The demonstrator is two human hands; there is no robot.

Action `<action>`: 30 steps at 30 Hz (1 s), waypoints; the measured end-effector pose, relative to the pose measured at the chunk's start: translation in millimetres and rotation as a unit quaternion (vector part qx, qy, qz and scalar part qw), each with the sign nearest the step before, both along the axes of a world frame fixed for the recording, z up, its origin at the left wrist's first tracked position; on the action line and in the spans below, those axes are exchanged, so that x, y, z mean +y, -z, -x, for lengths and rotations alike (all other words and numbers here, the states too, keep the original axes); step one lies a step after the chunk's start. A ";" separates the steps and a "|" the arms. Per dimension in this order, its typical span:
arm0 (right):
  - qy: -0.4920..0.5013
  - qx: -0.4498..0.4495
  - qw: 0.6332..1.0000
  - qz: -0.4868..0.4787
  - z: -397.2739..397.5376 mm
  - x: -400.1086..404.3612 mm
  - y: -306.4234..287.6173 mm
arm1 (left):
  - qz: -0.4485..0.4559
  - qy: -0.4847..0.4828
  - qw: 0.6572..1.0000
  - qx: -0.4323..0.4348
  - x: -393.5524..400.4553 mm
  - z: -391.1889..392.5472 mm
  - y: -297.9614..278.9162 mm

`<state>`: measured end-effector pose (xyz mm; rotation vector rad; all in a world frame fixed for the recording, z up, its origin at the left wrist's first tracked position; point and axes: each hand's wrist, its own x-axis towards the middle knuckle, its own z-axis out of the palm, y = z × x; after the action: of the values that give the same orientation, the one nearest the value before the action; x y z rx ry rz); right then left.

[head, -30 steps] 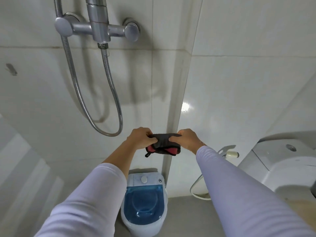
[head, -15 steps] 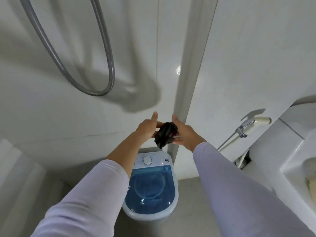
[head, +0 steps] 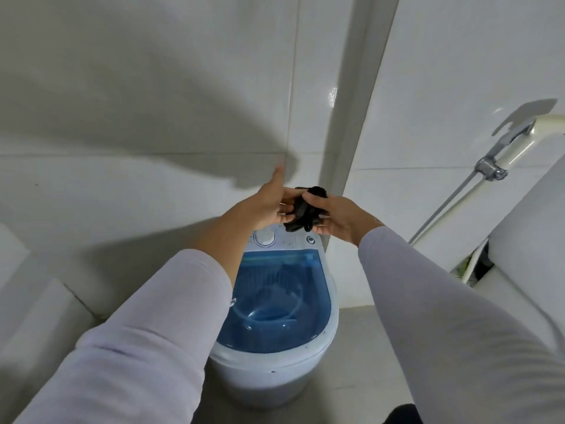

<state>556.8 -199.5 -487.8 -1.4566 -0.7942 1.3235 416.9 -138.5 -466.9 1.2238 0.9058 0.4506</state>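
Evidently soft goods. Small black cloth (head: pixel 303 209), wadded into a loose bundle, is held in the air between both hands, above the control end of the mini washing machine (head: pixel 275 358). The machine's translucent blue lid looks to be down.

Handling, as I judge it: light, limp, no stiffness at all. It will sag and unroll wherever it is not pinned. Nothing fragile about it. Whether it is wet I cannot tell. Best hold is round the middle of the wad, so that the loose ends hanging below stay gathered; a pinch at one edge would let it fall open.

Grip, right hand (head: pixel 341 220): closed on the bundle, fingers curled over its top, thumb coming in underneath. This hand carries the load.

Grip, left hand (head: pixel 268 207): mostly open. Thumb stands straight up and clear of the cloth, fingers lie fairly flat against the bundle's left side, touching and steadying rather than clamping.

Bidet sprayer (head: pixel 516 145) hangs on the wall well off to the right, not involved.
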 end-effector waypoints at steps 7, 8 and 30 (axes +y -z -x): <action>0.066 -0.025 0.996 -0.045 10.4 -29.1 8.4 | -0.053 -0.010 0.998 -0.041 -31.3 10.5 12.7; 0.082 -0.029 0.995 -0.052 11.7 -32.6 5.1 | -0.077 -0.027 0.996 -0.022 -37.0 13.1 11.0; -0.040 -0.629 0.776 0.016 1.4 50.4 63.9 | -0.346 0.200 0.748 0.529 -21.6 60.8 91.2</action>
<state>555.4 -149.1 -551.7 -2.3160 -1.6618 0.2029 356.1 -160.1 -558.1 2.4074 1.4171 -0.3965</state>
